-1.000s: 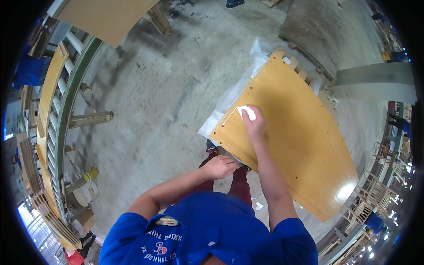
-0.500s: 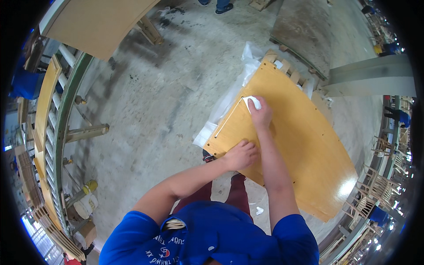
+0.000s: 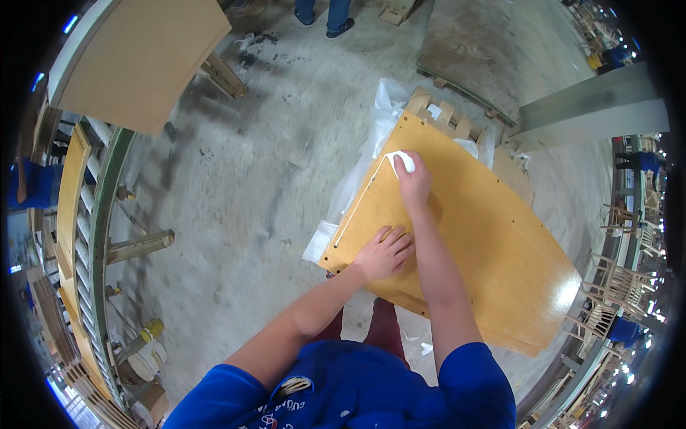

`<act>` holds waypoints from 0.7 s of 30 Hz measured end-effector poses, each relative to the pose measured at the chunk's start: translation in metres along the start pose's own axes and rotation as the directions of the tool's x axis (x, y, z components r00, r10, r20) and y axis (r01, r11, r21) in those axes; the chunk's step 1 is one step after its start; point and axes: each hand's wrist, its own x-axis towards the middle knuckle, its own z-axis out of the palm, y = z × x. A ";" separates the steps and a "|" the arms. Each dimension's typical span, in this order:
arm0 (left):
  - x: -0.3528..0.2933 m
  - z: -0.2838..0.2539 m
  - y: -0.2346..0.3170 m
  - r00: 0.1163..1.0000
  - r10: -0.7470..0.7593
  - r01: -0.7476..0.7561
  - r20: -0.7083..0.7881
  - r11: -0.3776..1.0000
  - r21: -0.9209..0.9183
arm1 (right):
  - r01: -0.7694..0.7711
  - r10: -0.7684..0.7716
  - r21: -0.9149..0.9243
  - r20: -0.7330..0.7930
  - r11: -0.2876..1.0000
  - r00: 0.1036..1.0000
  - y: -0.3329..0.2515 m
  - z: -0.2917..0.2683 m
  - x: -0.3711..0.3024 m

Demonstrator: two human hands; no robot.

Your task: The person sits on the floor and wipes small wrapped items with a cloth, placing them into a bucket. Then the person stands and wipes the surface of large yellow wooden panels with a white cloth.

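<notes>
A large honey-coloured wooden panel [image 3: 471, 236] with a curved far edge and small dark holes lies in front of me. My right hand [image 3: 415, 184] is closed round a white squeeze bottle [image 3: 397, 166], its pointed tip down at the panel's left edge. From that tip a thin white bead [image 3: 355, 209], which looks like glue, runs back along the edge toward me. My left hand [image 3: 386, 253] rests on the near left part of the panel with its fingers spread, holding nothing. The bottle's body is partly hidden by my fingers.
Under the panel are wooden slats [image 3: 446, 114] and white plastic sheeting [image 3: 341, 193]. A roller conveyor [image 3: 100, 214] carrying boards runs along the left, near a brown board [image 3: 143, 61]. A grey beam [image 3: 586, 107] stands at right. Another person's legs [image 3: 336, 14] show at the top.
The white bead has grown longer, past a hole in the panel, as my right hand moved along the edge away from me. My left hand's fingers have spread out. The view has shifted.
</notes>
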 end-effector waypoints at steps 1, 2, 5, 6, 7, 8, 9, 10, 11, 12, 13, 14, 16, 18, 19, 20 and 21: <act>0.001 -0.001 0.001 1.000 0.005 -0.005 0.005 1.000 0.000 | 0.004 -0.004 0.001 -0.030 1.000 1.000 0.002 0.000 0.009; 0.003 -0.001 0.001 1.000 0.009 -0.009 0.010 1.000 0.000 | 0.009 -0.008 0.001 -0.059 1.000 0.998 0.004 0.000 0.018; 0.004 -0.001 0.002 1.000 0.012 -0.012 0.013 1.000 -0.003 | -0.057 0.062 0.066 -0.076 0.996 0.995 0.007 0.000 0.041; 0.004 -0.001 0.002 1.000 0.012 -0.012 0.012 1.000 -0.006 | -0.053 0.057 0.050 -0.099 0.997 0.993 0.008 0.000 0.049; 0.004 -0.001 0.002 1.000 0.010 -0.010 0.007 1.000 -0.006 | -0.049 0.053 0.034 -0.122 0.998 0.991 0.008 0.000 0.056; 0.004 0.000 0.002 1.000 0.010 -0.010 0.003 1.000 -0.007 | -0.047 0.049 0.017 -0.145 0.999 0.988 0.009 -0.001 0.062; 0.004 0.001 0.002 1.000 0.011 -0.011 -0.002 1.000 -0.008 | -0.045 0.046 0.012 -0.150 0.999 0.988 0.009 -0.001 0.067; 0.004 0.001 0.002 1.000 0.009 -0.009 0.002 1.000 -0.005 | -0.041 0.042 0.009 -0.150 0.999 0.988 0.009 -0.001 0.072; 0.004 0.001 0.002 1.000 0.008 -0.008 0.006 1.000 -0.003 | -0.038 0.038 0.004 -0.153 0.999 0.988 0.009 -0.001 0.076; 0.004 0.000 0.001 1.000 0.009 -0.009 0.009 1.000 -0.002 | -0.048 0.046 -0.008 -0.153 0.999 0.987 0.008 -0.001 0.080; 0.004 0.000 0.001 1.000 0.007 -0.007 0.007 1.000 -0.005 | -0.058 0.055 -0.019 -0.149 0.998 0.987 0.008 0.000 0.082; 0.004 0.000 0.001 1.000 0.005 -0.005 0.004 1.000 -0.008 | -0.069 0.064 -0.031 -0.146 0.997 0.987 0.007 0.000 0.084; 0.005 0.000 0.001 1.000 0.001 -0.001 0.023 1.000 -0.018 | -0.100 0.090 -0.086 -0.107 0.991 0.990 0.007 0.000 0.084; 0.005 -0.001 0.000 0.998 -0.006 0.008 0.065 0.999 -0.032 | -0.103 0.092 -0.120 -0.096 0.987 0.991 0.007 0.001 0.085; 0.006 -0.002 0.001 0.999 0.001 0.001 0.054 1.000 -0.022 | -0.093 0.079 -0.128 -0.111 0.987 0.991 0.009 0.001 0.086; 0.007 -0.002 0.002 0.999 0.007 -0.006 0.042 1.000 -0.013 | -0.083 0.066 -0.137 -0.126 0.987 0.990 0.011 0.000 0.087; 0.008 -0.002 0.003 0.999 0.014 -0.014 0.030 1.000 -0.004 | -0.089 0.070 -0.146 -0.126 0.985 0.990 0.014 -0.003 0.089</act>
